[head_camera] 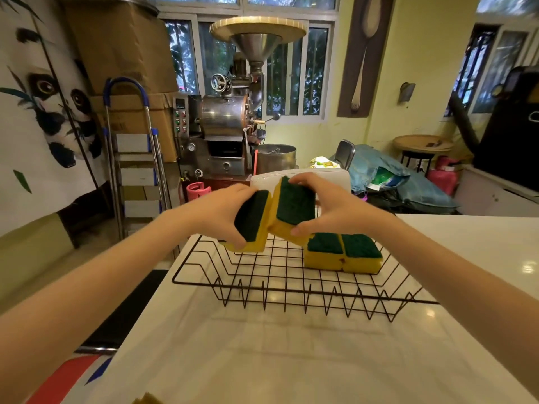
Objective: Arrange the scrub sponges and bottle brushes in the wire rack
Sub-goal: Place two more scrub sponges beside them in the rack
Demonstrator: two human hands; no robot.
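two scrub sponges (344, 252) sit side by side at the wire rack's (291, 284) far right. left hand (224, 211) and right hand (326, 205) each have fingers clamped on another sponge above the rack. no bottle brushes visible; most placing remains.

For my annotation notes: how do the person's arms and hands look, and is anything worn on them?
Both forearms are bare, with no sleeve in view. The left hand and right hand wear no gloves; no rings, watch or bracelet are visible. The fingernails look short and unpainted.
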